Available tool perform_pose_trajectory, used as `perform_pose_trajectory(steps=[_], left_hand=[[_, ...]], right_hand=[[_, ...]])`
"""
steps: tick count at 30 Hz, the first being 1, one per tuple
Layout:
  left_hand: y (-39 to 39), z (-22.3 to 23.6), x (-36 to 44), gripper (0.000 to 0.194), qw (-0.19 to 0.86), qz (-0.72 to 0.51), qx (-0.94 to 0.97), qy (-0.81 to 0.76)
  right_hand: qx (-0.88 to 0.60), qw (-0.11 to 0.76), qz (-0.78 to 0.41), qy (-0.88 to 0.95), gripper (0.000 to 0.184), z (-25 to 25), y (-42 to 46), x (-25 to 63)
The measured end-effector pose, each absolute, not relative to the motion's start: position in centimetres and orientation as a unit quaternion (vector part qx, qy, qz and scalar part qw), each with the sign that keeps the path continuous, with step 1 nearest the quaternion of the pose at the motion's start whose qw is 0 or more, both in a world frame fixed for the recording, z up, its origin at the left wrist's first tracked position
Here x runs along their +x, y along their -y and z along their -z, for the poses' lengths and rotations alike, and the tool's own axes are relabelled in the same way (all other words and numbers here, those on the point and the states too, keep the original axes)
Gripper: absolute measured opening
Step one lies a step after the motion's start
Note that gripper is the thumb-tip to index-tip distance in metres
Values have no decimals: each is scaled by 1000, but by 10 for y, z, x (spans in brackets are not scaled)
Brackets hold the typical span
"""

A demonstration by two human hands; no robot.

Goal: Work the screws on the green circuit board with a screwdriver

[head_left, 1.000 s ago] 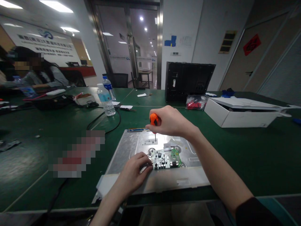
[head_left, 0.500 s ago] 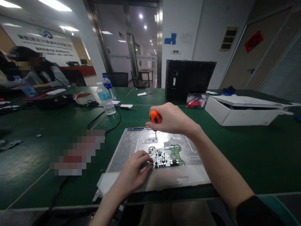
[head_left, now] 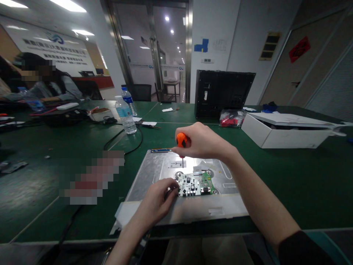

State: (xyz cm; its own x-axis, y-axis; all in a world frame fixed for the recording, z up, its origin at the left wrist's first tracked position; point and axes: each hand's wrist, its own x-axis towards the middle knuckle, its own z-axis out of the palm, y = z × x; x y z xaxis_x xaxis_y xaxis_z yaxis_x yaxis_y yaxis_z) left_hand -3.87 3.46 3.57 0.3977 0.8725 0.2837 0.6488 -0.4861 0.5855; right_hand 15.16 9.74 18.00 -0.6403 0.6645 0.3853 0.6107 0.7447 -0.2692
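Note:
My right hand (head_left: 202, 141) is closed around the orange and black handle of a screwdriver (head_left: 181, 140). Its thin shaft points down over the metal back of a display panel (head_left: 143, 176), behind the board's upper left corner. Whether the tip touches anything is hard to make out. A small green circuit board (head_left: 196, 184) lies on the panel. At the board's left edge, my left hand (head_left: 158, 198) has its thumb and fingers pinched together on it. The fingertips partly hide that edge.
Behind the panel stands a black monitor-like casing (head_left: 224, 94) with a plastic bag of red items (head_left: 231, 118) beside it. A white box (head_left: 284, 132) sits at the right. Water bottles (head_left: 126, 116) and a black cable (head_left: 141, 141) are at the left. Another person (head_left: 55, 84) sits far left.
The screwdriver and my right hand have come slightly lower, toward the board's upper left corner. My left thumb and fingers have drawn closer together at the board's edge. The camera view has shifted slightly.

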Motion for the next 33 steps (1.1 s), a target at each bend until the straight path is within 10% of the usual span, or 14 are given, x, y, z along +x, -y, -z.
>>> perform_pose_trajectory(steps=[33], left_hand=[[-34, -33, -38, 17, 192, -269, 851, -409]], right_hand=[[-297, 218, -47, 929, 21, -180, -85, 158]])
